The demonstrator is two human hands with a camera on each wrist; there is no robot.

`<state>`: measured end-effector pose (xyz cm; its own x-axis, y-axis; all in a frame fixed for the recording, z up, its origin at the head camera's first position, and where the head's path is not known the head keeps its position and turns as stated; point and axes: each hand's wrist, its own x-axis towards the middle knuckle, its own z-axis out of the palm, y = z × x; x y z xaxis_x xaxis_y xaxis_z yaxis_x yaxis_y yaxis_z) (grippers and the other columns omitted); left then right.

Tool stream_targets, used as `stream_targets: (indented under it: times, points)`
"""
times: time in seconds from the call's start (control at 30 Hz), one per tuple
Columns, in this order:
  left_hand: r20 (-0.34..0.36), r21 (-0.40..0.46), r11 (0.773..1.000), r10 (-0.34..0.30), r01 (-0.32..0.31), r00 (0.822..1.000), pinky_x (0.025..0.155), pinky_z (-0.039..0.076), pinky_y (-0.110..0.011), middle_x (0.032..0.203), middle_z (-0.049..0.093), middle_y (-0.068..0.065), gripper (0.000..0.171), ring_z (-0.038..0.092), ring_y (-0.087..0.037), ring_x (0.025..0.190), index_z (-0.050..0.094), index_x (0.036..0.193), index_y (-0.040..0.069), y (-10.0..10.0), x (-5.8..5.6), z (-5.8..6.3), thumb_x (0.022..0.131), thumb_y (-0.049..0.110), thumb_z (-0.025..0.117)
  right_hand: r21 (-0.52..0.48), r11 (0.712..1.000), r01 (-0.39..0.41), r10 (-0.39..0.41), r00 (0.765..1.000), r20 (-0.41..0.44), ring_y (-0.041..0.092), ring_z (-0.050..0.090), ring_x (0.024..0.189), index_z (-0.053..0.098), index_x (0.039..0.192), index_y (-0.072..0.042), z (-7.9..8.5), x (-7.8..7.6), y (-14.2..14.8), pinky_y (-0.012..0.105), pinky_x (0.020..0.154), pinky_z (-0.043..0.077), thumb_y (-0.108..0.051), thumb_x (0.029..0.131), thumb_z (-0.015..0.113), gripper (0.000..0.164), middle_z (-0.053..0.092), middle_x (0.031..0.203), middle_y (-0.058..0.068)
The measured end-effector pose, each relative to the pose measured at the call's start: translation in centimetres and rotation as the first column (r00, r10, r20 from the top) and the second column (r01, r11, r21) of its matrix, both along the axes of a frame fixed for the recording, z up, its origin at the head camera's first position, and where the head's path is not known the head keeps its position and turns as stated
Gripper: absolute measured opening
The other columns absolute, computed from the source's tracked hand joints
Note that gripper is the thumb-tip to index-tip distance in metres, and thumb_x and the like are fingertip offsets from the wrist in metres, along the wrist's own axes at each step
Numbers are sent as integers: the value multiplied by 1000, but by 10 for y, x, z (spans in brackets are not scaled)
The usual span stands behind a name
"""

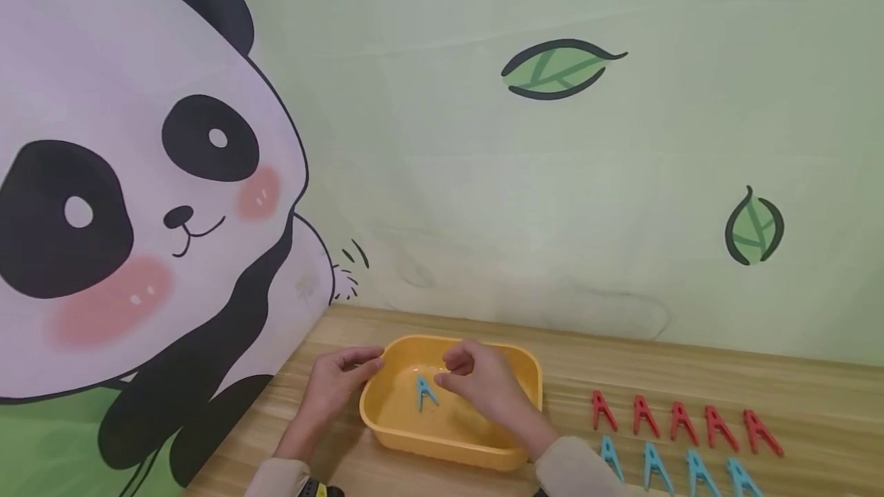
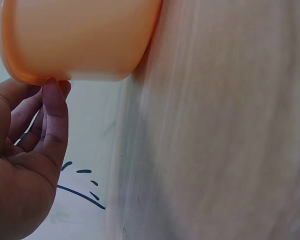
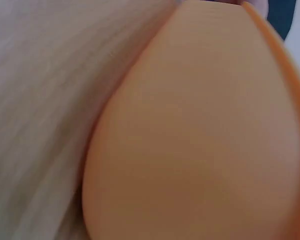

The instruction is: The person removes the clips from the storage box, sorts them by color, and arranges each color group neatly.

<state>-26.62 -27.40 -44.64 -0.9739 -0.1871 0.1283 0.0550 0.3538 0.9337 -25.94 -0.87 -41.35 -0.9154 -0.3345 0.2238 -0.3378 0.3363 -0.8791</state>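
Observation:
A yellow plastic basin (image 1: 442, 447) stands on the wooden table, with one light-blue clothespin (image 1: 424, 393) lying inside it. My left hand (image 1: 334, 383) is at the basin's left side, its fingertips touching the rim from outside. The left wrist view shows these fingers (image 2: 54, 110) bent at the underside of the basin's lip. My right hand (image 1: 486, 386) hovers over the right half of the basin, fingers loosely bent and nothing visible between thumb and fingers. Only the basin's outer wall (image 3: 190, 130) fills most of the right wrist view; the right hand is hidden there.
Right of the basin, a row of several red clothespins (image 1: 684, 424) lies on the table (image 1: 566, 359). Closer to me is a row of several blue clothespins (image 1: 656, 466). Behind the table rises a pale green wall (image 1: 428, 136) with a painted panda (image 1: 207, 251) and leaves.

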Motion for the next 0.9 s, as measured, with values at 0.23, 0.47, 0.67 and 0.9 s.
stream_targets:
  times: [0.23, 0.47, 0.67, 0.9]
  points:
    - [9, -5, 1000, 9, -9, 1000, 85, 61, -27, 117, 78, -12, 24, 73, -22, 104, 80, 118, 3, 1, 1, -2, 97, 15, 80, -7, 1000, 30, -30, 1000, -3, 19, 67, 91, 70, 109, 1, -10, -10, -18, 39, 83, 60, -12, 91, 85, 27, 70, 98, 3]
    - [-1, 5, 1000, 5, -5, 1000, 84, 61, -26, 115, 78, -13, 24, 73, -22, 103, 80, 117, 2, 3, -1, -1, 97, 13, 80, -7, 999, 36, -35, 999, 32, 20, 67, 89, 71, 107, 3, -15, -17, -27, 39, 82, 60, -9, 88, 88, 28, 70, 95, 4]
    - [-6, 0, 1000, -1, 1, 1000, 84, 60, -24, 116, 78, -13, 24, 73, -21, 103, 80, 118, 2, 2, -1, 1, 97, 12, 80, 20, 1000, 21, -22, 998, 55, 19, 65, 87, 71, 103, 1, -19, -24, -35, 38, 80, 59, -8, 86, 89, 26, 69, 92, 4]
    - [-18, 10, 1000, 5, -5, 1000, 82, 60, -23, 113, 78, -13, 23, 73, -21, 102, 80, 117, 0, 1, -1, 1, 96, 10, 80, 119, 993, 1, -8, 998, 61, 19, 61, 82, 69, 99, 0, -26, -26, -41, 34, 73, 55, -9, 84, 91, 29, 66, 90, 5]
